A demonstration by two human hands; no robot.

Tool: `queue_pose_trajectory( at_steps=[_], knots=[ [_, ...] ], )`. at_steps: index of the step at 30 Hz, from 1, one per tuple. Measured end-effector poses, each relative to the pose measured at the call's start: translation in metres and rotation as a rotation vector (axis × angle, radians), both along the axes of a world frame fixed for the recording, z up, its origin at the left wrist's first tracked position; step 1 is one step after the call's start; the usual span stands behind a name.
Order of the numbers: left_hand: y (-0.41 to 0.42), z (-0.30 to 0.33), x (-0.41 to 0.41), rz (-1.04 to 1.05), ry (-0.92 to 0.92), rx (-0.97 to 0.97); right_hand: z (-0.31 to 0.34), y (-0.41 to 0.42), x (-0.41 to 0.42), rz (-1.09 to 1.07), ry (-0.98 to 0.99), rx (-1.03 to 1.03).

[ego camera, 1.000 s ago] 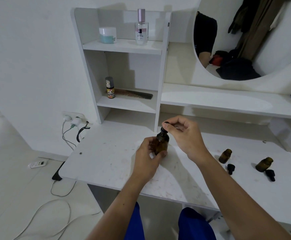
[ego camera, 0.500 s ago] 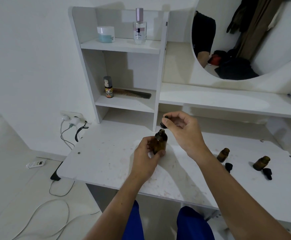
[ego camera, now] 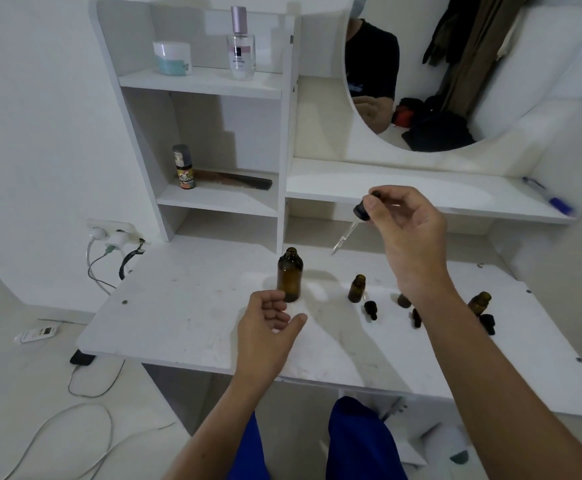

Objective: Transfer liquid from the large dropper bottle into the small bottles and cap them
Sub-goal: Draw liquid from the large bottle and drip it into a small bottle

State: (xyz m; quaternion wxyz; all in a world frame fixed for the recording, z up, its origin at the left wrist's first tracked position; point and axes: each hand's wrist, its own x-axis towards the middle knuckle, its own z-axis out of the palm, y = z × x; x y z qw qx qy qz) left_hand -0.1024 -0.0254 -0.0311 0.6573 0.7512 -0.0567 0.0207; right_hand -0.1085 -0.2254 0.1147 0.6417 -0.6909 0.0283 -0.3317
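Note:
The large amber dropper bottle [ego camera: 290, 274] stands uncapped and upright on the white desk [ego camera: 185, 317]. My left hand [ego camera: 269, 327] hovers just in front of it, fingers loosely curled, holding nothing. My right hand [ego camera: 407, 233] pinches the black dropper cap [ego camera: 363, 209], its glass pipette angled down-left above the desk. Three small amber bottles stand to the right: one [ego camera: 357, 288] in plain sight, one [ego camera: 404, 300] mostly hidden behind my right wrist, one [ego camera: 478, 302] farther right. Small black caps [ego camera: 371, 309] lie in front of them.
A white shelf unit [ego camera: 213, 199] rises behind the desk with a comb, a small bottle, a jar and a perfume bottle. A round mirror [ego camera: 456, 81] hangs at the back right. A pen [ego camera: 549, 199] lies on the right ledge. Cables and a wall socket [ego camera: 109, 233] are at the left.
My right hand lifted the dropper out of the large bottle and carried it up and to the right. My left hand let go of the bottle and drew back toward me.

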Motion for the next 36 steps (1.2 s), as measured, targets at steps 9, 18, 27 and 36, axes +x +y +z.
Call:
queue_pose_trajectory(
  at_steps=[9,18,27,36],
  knots=[
    [-0.051,0.004,0.001,-0.223,0.014,-0.027,-0.025,-0.039,-0.027,-0.055,0.078,-0.035],
    [-0.089,0.006,0.027,-0.22,-0.037,0.026,-0.032,-0.047,-0.025,-0.063,0.114,-0.022],
    [-0.101,0.002,0.039,-0.225,-0.112,0.187,-0.04,-0.048,-0.018,-0.036,0.141,-0.046],
    [-0.101,-0.002,0.041,-0.231,-0.148,0.223,-0.049,-0.039,-0.018,-0.038,0.28,-0.069]
  ],
)
